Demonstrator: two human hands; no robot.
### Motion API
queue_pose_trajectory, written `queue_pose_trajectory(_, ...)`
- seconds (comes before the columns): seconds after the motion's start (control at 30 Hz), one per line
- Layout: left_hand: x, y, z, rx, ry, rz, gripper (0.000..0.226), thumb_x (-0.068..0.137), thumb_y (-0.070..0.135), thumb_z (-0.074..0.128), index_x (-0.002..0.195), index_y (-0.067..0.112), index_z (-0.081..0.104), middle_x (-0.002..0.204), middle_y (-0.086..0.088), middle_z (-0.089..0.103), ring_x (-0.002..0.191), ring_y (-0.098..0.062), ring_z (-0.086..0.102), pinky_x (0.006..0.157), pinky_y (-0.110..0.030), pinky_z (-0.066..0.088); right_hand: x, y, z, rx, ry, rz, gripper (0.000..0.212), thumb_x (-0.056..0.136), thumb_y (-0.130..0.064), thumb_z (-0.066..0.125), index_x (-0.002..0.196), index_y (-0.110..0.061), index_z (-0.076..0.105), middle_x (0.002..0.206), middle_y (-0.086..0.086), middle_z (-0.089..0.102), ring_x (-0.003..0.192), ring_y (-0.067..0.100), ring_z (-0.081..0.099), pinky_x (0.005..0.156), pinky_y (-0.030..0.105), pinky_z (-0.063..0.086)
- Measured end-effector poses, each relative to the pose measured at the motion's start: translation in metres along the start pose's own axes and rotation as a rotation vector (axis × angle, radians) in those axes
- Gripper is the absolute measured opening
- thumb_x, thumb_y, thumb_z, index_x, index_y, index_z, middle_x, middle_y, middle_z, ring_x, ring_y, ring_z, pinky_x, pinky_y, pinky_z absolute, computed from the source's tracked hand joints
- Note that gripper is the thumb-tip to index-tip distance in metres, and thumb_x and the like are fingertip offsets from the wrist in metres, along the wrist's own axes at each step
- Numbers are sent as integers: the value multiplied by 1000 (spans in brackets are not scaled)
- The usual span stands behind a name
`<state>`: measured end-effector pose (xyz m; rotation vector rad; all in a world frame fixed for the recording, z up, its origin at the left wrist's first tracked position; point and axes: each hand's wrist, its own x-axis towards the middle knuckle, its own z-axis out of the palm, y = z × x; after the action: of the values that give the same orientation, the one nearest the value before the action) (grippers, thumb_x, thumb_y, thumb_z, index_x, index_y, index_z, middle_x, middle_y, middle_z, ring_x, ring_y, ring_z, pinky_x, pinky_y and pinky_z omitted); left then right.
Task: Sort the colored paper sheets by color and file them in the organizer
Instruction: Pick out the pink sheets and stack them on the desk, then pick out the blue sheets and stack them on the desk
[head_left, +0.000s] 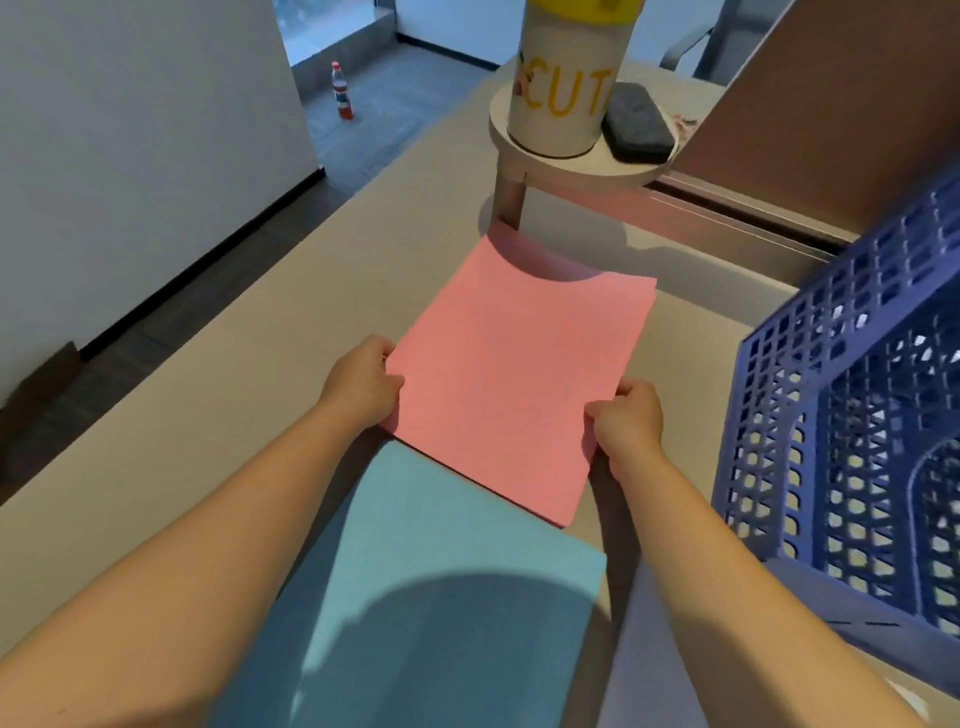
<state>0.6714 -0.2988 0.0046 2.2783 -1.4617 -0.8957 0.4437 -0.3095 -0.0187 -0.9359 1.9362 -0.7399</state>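
Note:
A stack of pink paper sheets (511, 364) is at the middle of the beige table, its near edge overlapping a stack of light blue sheets (447, 582). My left hand (363, 382) grips the pink stack's left edge, thumb on top. On the stack's right edge near the near corner, my right hand (628, 421) grips it the same way. The blue lattice organizer (810, 415) stands at the right; a pale lavender sheet (649, 649) lies between it and the blue stack, partly under my right forearm.
A small round stand (519, 156) at the back of the table carries a white canister (563, 88) with yellow letters and a dark eraser-like block (641, 124). A brown panel (831, 104) rises at the back right. A bottle (342, 96) stands on the floor far left.

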Motion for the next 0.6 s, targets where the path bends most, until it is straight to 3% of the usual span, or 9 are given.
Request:
queue_pose_trajectory(0.13,-9,4,-10,188,38,111,47,89,12,58,133,5,43,131,-16,47,117,-32,50,94,-38,42,-24,-13,-15,-241,43,-166,47,91,-2,47,137,-3,36,132,14,46,118,28,49,86,25,38)
queue_pose_trajectory(0.27,-30,32,-26,319,-89,279,51,91,25,55,136,6,41,135,-15,46,120,-30,50,100,-42,44,-60,-30,-45,-525,48,-339,45,97,-21,42,137,-1,38,141,18,40,128,31,40,103,34,33)
queue_pose_trajectory(0.37,-56,61,-35,471,-116,427,51,92,31,52,136,8,40,137,-14,47,125,-31,45,102,-42,41,-93,-34,-81,-643,118,-376,44,97,-25,41,135,-3,42,140,15,42,129,31,39,104,38,33)
queue_pose_trajectory(0.43,-78,82,-36,544,-110,528,49,92,32,51,133,8,42,136,-12,48,125,-31,45,101,-42,41,-115,-30,-111,-709,197,-367,38,97,-27,43,126,-3,50,131,15,50,121,32,45,96,39,38)
queue_pose_trajectory(0.6,-141,129,-16,559,-151,741,51,93,36,49,138,15,39,141,-8,45,128,-28,42,103,-39,39,-164,3,-188,-704,323,-195,32,97,-32,44,116,-9,55,124,14,53,112,29,50,91,41,42)
